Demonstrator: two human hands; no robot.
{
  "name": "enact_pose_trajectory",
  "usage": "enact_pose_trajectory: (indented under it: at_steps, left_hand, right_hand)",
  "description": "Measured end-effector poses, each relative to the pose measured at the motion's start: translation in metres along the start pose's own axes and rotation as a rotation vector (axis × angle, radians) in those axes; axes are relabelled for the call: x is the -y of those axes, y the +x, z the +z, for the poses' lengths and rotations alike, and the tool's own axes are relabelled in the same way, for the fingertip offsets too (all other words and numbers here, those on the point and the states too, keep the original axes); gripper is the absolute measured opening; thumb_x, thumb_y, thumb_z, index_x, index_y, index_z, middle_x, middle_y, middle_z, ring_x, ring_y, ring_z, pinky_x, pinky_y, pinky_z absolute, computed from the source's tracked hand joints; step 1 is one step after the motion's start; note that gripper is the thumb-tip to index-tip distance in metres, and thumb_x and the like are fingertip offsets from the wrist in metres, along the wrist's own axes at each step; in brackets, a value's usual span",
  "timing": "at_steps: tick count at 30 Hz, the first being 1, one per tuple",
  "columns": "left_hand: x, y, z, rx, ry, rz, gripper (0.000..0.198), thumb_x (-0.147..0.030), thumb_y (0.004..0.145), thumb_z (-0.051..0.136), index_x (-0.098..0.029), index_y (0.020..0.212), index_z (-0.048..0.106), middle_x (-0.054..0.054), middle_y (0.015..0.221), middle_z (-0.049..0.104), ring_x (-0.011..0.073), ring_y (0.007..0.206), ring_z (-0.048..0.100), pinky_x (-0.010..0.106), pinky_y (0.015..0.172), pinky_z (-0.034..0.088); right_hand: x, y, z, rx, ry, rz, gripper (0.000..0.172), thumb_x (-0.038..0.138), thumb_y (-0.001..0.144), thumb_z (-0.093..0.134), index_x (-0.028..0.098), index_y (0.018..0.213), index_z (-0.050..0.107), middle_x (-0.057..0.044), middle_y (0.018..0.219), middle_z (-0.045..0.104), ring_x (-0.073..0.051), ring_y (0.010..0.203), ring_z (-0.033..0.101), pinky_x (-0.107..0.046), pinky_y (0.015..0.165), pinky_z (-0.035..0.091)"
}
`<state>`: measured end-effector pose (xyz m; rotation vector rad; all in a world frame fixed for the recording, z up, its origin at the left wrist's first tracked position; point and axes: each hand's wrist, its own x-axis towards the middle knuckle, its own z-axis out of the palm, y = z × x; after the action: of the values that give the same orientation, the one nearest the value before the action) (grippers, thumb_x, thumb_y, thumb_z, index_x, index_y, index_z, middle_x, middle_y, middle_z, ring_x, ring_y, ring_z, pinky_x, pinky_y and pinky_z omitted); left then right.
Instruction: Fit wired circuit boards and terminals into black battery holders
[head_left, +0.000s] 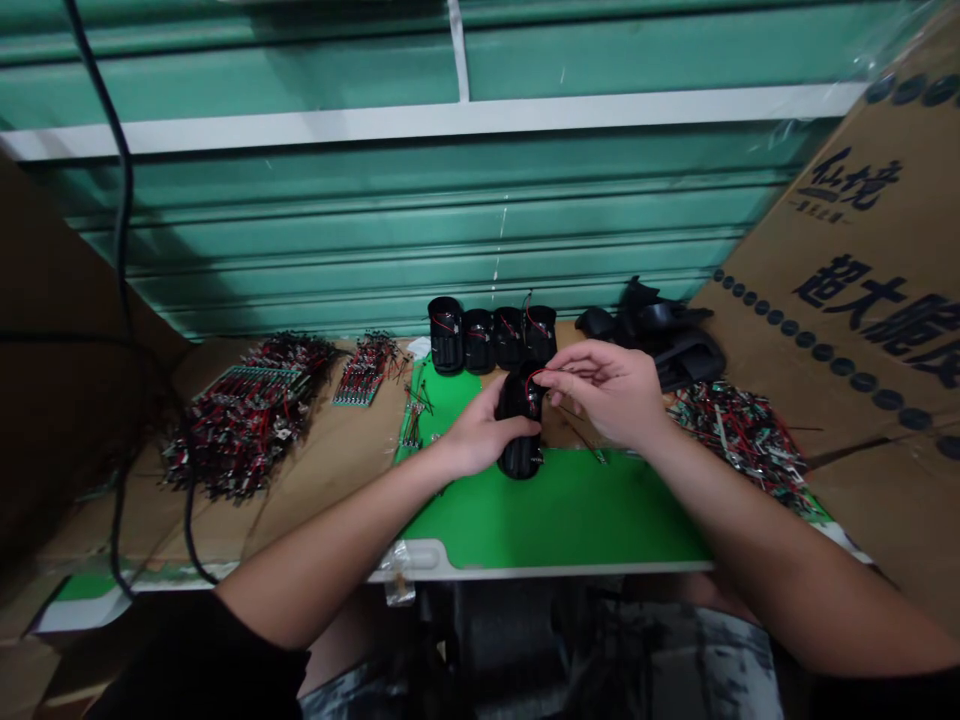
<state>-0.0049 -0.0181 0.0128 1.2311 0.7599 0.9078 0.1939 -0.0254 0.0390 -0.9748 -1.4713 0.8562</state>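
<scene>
My left hand (480, 435) grips a black plastic cylindrical holder (519, 455) upright above a green work mat (555, 510). A thin red wire (535, 378) loops at the holder's top end. My right hand (607, 390) is right beside it, with thumb and fingertips pinched on thin wire at that end. The hand partly hides the holder's upper part. Several similar black holders (480, 340) stand in a row just behind my hands, some with red wires.
Heaps of red-and-black wired metal parts (247, 425) lie on cardboard at left, with another heap (742, 445) at right. Black plastic pieces (660, 330) sit at back right. A green roller shutter (375, 230) stands behind, and a black cable (120, 180) hangs at left.
</scene>
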Motion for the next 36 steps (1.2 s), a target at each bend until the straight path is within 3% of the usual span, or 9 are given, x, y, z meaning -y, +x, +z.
enact_pose_trajectory:
  at_steps: [8,11,15,21,24,28,31,33,36]
  left_hand:
    - [0.003,-0.002,0.001,0.027,0.036,-0.015,0.056,-0.022,0.070,0.090,-0.020,0.123,0.074,0.006,0.107,0.073,0.0287,0.105,0.065,0.042,0.097,0.052]
    - [0.005,-0.001,0.003,0.037,-0.065,-0.053,0.044,-0.037,0.078,0.088,-0.020,0.116,0.076,0.007,0.106,0.074,0.0299,0.108,0.066,0.042,0.098,0.051]
    - [0.006,0.000,0.003,0.049,-0.227,-0.123,0.048,-0.057,0.084,0.081,-0.021,0.115,0.077,0.010,0.113,0.077,0.0330,0.114,0.068,0.042,0.095,0.053]
    - [0.003,0.000,0.000,0.044,-0.240,-0.128,0.050,-0.052,0.082,0.080,-0.022,0.122,0.078,0.009,0.104,0.080,0.0343,0.105,0.073,0.045,0.091,0.056]
    - [-0.001,0.001,-0.002,0.005,-0.178,-0.035,0.044,-0.048,0.081,0.079,-0.020,0.115,0.080,0.009,0.109,0.080,0.0337,0.111,0.072,0.044,0.100,0.052]
    - [-0.005,0.004,-0.005,-0.087,-0.091,0.048,0.033,-0.042,0.080,0.079,-0.018,0.103,0.082,0.009,0.113,0.080,0.0318,0.117,0.069,0.040,0.106,0.048]
    - [-0.005,0.006,-0.005,-0.155,-0.125,0.016,0.032,-0.039,0.079,0.080,-0.019,0.104,0.081,0.008,0.109,0.081,0.0293,0.107,0.071,0.039,0.099,0.051]
    - [-0.003,0.007,-0.004,-0.198,-0.139,0.023,0.032,-0.037,0.078,0.082,-0.019,0.104,0.081,0.007,0.107,0.081,0.0272,0.105,0.071,0.038,0.099,0.051]
    - [-0.001,0.008,-0.002,-0.248,-0.166,0.015,0.036,-0.034,0.075,0.086,-0.019,0.106,0.080,0.006,0.108,0.080,0.0247,0.105,0.070,0.036,0.099,0.051]
  right_hand:
    - [-0.002,0.002,-0.004,-0.029,-0.289,-0.295,0.018,0.040,0.092,0.086,0.023,0.085,0.082,-0.004,0.082,0.077,-0.017,0.065,0.058,-0.033,0.062,0.049]
    - [-0.005,0.002,-0.003,0.003,-0.317,-0.399,0.015,0.036,0.095,0.083,0.024,0.087,0.082,-0.005,0.088,0.076,-0.017,0.067,0.057,-0.034,0.062,0.047]
    - [-0.009,0.003,-0.004,-0.024,-0.405,-0.452,0.010,0.034,0.095,0.082,0.026,0.090,0.084,-0.004,0.085,0.067,-0.019,0.072,0.060,-0.036,0.066,0.052]
    - [-0.009,0.004,-0.008,0.067,-0.469,-0.550,0.009,0.029,0.098,0.076,0.027,0.100,0.084,-0.006,0.093,0.064,-0.020,0.078,0.061,-0.037,0.068,0.055]
    - [-0.010,0.002,-0.010,0.153,-0.469,-0.544,0.014,0.030,0.101,0.072,0.026,0.108,0.083,-0.009,0.104,0.064,-0.021,0.082,0.064,-0.039,0.072,0.057]
    - [-0.013,-0.001,-0.012,0.336,-0.466,-0.454,0.040,0.049,0.097,0.078,0.025,0.129,0.076,-0.014,0.128,0.063,-0.027,0.101,0.069,-0.047,0.091,0.062]
    - [-0.012,-0.006,-0.010,0.433,-0.508,-0.364,0.097,0.072,0.068,0.094,0.024,0.148,0.065,-0.018,0.147,0.053,-0.037,0.120,0.068,-0.054,0.105,0.061]
    - [-0.012,-0.010,-0.006,0.453,-0.571,-0.306,0.124,0.077,0.053,0.099,0.024,0.156,0.055,-0.020,0.156,0.045,-0.042,0.131,0.063,-0.057,0.111,0.058]
    - [-0.013,-0.015,0.002,0.444,-0.637,-0.248,0.125,0.071,0.060,0.099,0.024,0.162,0.044,-0.022,0.161,0.039,-0.044,0.139,0.059,-0.059,0.115,0.056]
